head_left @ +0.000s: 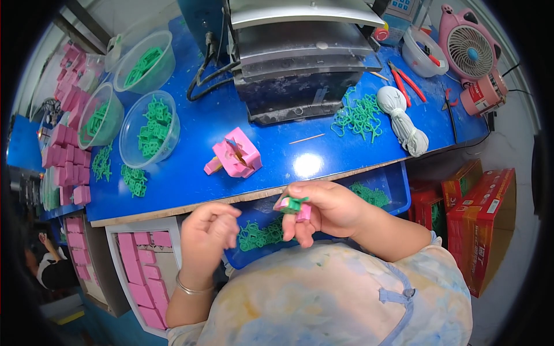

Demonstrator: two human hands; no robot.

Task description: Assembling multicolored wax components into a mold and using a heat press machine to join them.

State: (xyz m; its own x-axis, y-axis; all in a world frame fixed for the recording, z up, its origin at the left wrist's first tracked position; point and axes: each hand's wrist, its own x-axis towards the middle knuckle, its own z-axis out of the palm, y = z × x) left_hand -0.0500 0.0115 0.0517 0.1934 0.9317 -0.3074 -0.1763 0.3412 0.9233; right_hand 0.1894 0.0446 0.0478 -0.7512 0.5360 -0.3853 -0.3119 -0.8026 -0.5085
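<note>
A small green-and-pink piece (293, 205) is held in the right hand (329, 210), pinched between the thumb and the fingers, with the lower fingers partly spread and bent; it is raised in front of the body, above the blue plastic tray (399, 183). The left hand (209, 233) is held to its left, well apart from the piece, with the fingers loosely curled toward the thumb; whether anything is gripped in it cannot be told. A plain metallic bangle (195, 288) is worn on the left wrist.

Loose green plastic parts (262, 235) are heaped in the tray, which is partly covered by the hands and the edge of the blue tabletop (190, 190). On that tabletop, a pink hollowed block (245, 154) is set beyond the hands, with a thin wooden stick (307, 139) lying to its right. At the left, 3 clear round plastic bowls (130, 121) are filled with green parts, and 2 small green heaps are left beside them. Beyond the stick, a tangled green pile (358, 117) is placed between the grey-and-black machine (300, 92) and a bundled whitish fabric item (402, 122). Red-handled pliers (407, 83) are laid just behind the bundle.
</note>
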